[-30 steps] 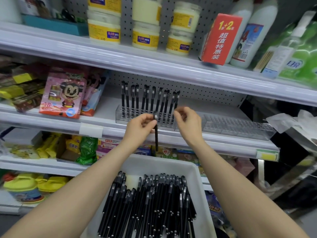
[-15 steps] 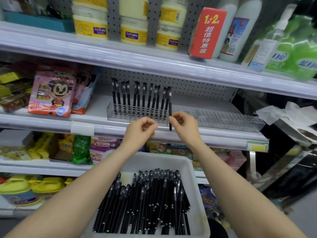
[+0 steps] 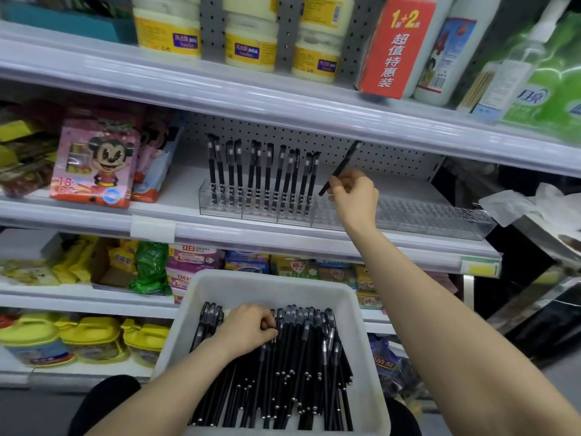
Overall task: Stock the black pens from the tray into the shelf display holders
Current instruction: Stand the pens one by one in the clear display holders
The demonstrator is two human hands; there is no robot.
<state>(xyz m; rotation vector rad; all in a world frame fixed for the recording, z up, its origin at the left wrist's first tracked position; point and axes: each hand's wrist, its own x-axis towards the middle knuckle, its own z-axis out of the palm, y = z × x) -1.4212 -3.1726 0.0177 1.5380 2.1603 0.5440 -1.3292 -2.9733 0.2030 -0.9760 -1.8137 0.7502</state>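
My right hand (image 3: pixel 353 196) pinches a tilted pen (image 3: pixel 341 166) above the holders (image 3: pixel 424 215); my left hand (image 3: pixel 248 328) curls around pens (image 3: pixel 292 357) in the tray (image 3: pixel 270 278). Holders mostly unfilled, tray well heaped: early stage, I judge.

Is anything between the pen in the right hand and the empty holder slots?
Nothing visible. The right hand holds the pen tilted just above the clear holder, right of the standing pens; the slots below it look empty.
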